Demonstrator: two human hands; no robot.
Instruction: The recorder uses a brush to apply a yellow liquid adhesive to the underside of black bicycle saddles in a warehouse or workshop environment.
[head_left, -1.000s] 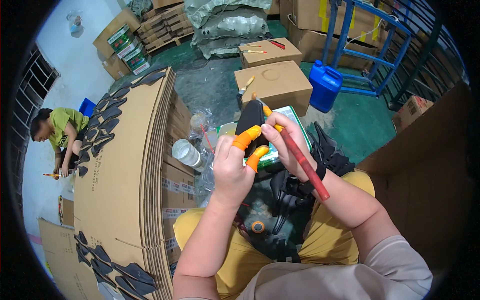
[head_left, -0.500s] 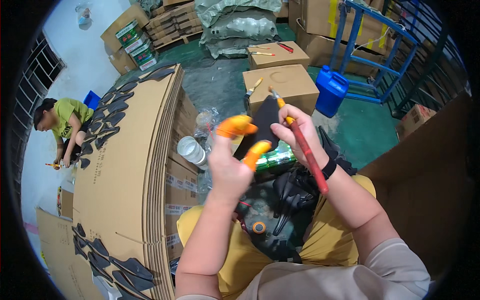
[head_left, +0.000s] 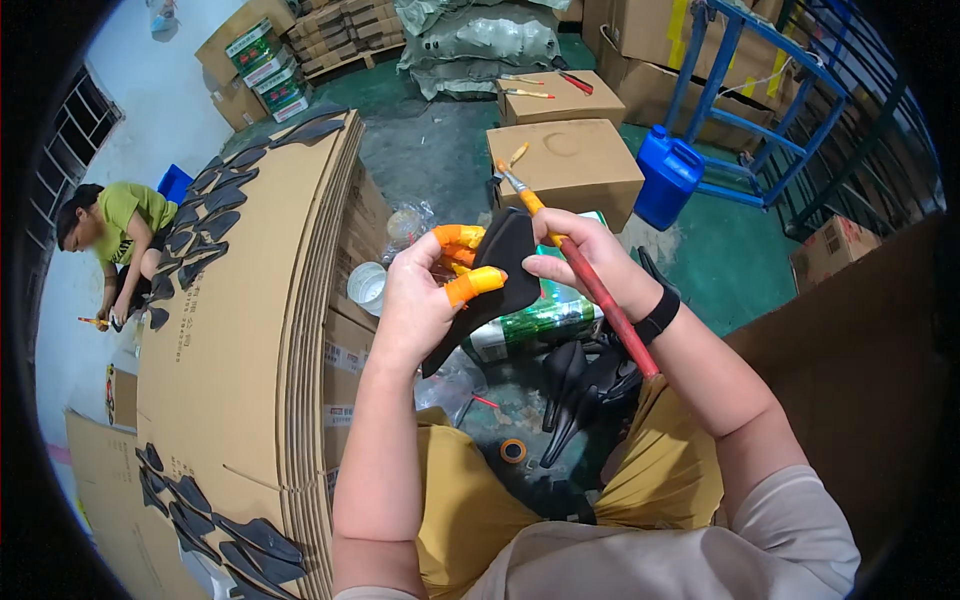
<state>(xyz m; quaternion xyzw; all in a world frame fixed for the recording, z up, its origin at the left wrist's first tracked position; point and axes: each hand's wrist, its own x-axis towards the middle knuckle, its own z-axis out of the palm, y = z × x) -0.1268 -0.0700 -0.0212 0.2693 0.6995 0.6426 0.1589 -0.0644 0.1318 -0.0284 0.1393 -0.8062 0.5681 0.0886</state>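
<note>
My left hand (head_left: 408,305), with orange and yellow covers on its fingers, grips a black bicycle-saddle-shaped pad (head_left: 512,262). The pad is tilted, its narrow end pointing down toward me. My right hand (head_left: 610,262) is closed round a paintbrush (head_left: 606,300) with a red and yellow handle, bristles up and away from me. The right thumb lies at the pad's right edge. Below the hands, a green shiny tin (head_left: 545,325) stands on the floor, partly covered by the pad. Black saddle shells (head_left: 580,385) lie beside it, near my knees.
Left, a tall cardboard stack (head_left: 240,300) bears rows of black pads (head_left: 225,197); a person in a green shirt (head_left: 130,215) crouches beyond it, holding a brush. A white bucket (head_left: 367,287), tape roll (head_left: 513,451), carton (head_left: 570,160) and blue jerrycan (head_left: 668,178) stand around.
My left hand has moved slightly left and turned the pad, so its broad face shows more. The brush tip has shifted left; the right hand stays near the pad.
</note>
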